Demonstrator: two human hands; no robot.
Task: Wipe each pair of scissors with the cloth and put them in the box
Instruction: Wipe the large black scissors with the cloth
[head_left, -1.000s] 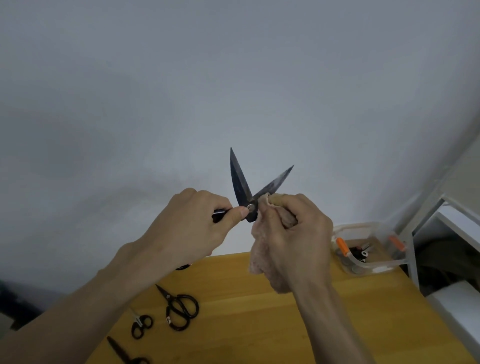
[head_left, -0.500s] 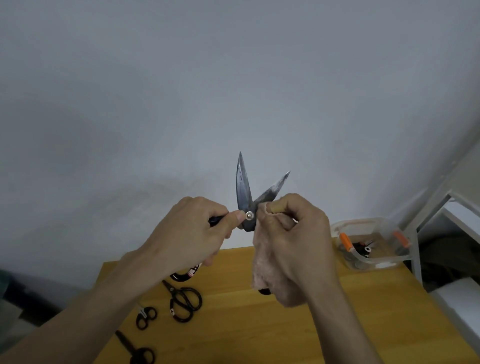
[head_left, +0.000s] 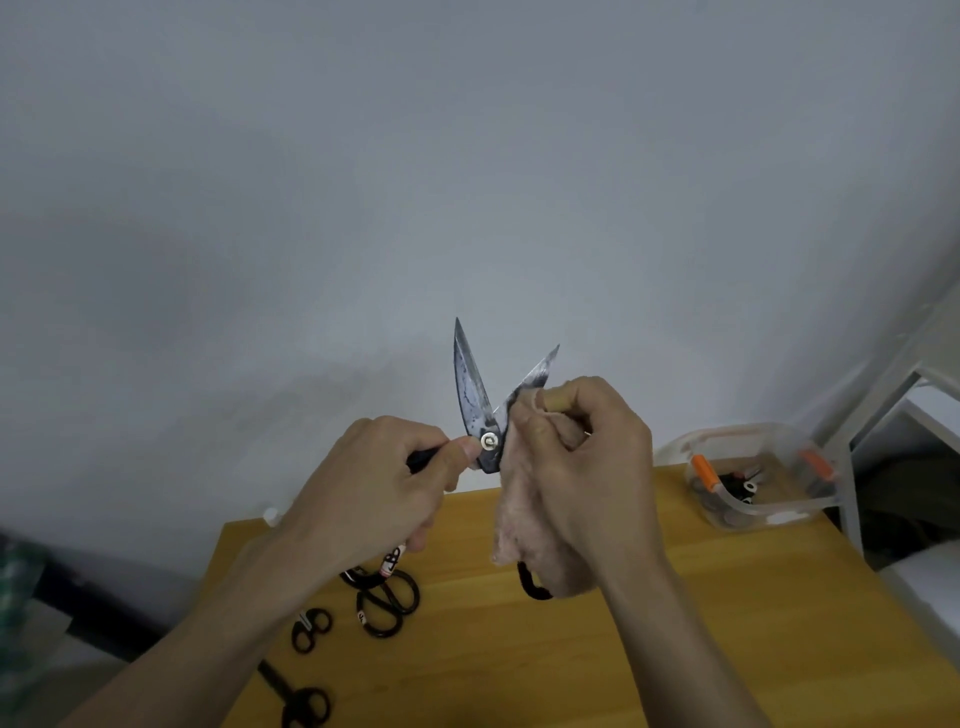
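My left hand (head_left: 374, 493) grips the black handle of a pair of dark-bladed scissors (head_left: 472, 400), held up above the table with the blades spread and pointing up. My right hand (head_left: 587, 467) pinches a pale pink cloth (head_left: 519, 504) around the right blade near the pivot; the cloth hangs down over the palm. A clear plastic box (head_left: 748, 514) with orange latches stands at the table's far right and holds some scissors. Three more black scissors lie on the table: a large pair (head_left: 387, 600), a small pair (head_left: 310, 629) and another pair (head_left: 301, 701) at the near edge.
The wooden table (head_left: 675, 649) stands against a plain grey wall. A white metal frame (head_left: 852, 467) rises just right of the box, with white furniture behind it. The table's left edge drops to a dark floor area.
The view has tilted down a little, so more table shows. My right hand with the cloth has slid slightly up the right blade, and the left blade has tipped a bit leftward.
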